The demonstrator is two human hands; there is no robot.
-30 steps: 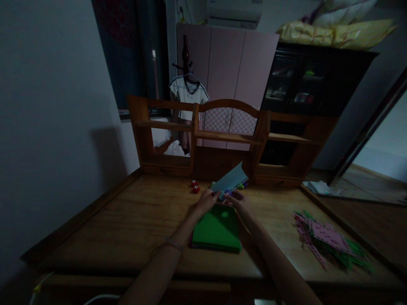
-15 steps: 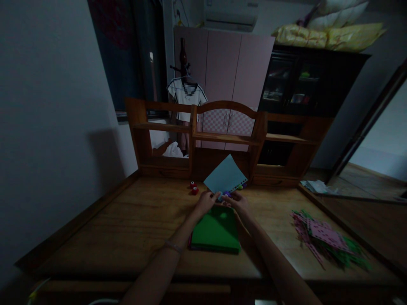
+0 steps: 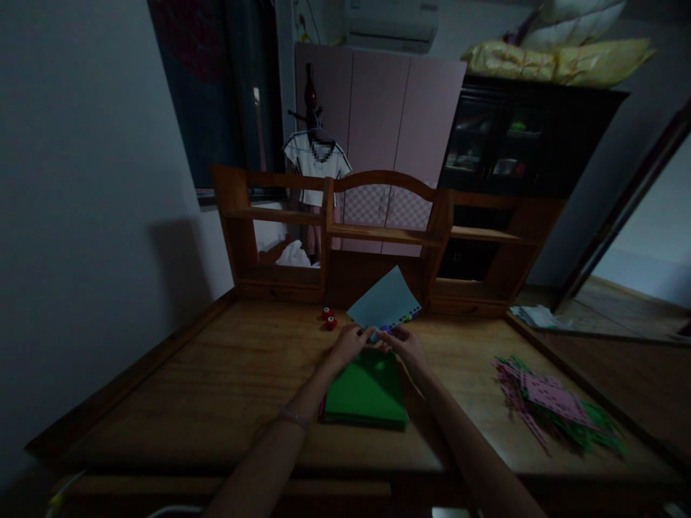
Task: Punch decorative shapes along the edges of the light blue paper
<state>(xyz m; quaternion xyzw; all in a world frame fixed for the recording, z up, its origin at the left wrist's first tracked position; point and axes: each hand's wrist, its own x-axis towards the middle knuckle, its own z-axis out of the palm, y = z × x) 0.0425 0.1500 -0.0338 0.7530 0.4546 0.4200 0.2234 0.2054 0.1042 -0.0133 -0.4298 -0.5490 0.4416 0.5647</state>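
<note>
A light-blue sheet of paper (image 3: 384, 298) tilts up from my two hands, with a row of punched holes along its lower right edge. My left hand (image 3: 350, 344) pinches the sheet's near corner. Closed beside it, my right hand (image 3: 406, 345) grips a small purple hole punch (image 3: 385, 330) at the paper's edge; the fingers hide much of it. Just below both hands lies a stack of green paper (image 3: 367, 392), with a bit of pink at its left side. Behind the paper's right edge, a small green and purple object (image 3: 409, 316) is partly covered.
Two small red objects with white tops (image 3: 330, 324) stand left of the paper. A heap of pink and green punched paper strips (image 3: 556, 406) lies on the desk's right side. The wooden shelf unit (image 3: 389, 234) rises at the back of the desk (image 3: 216, 374).
The blue sheet has tipped slightly lower and its top corner has shifted a little to the right. Both hands stay in nearly the same place.
</note>
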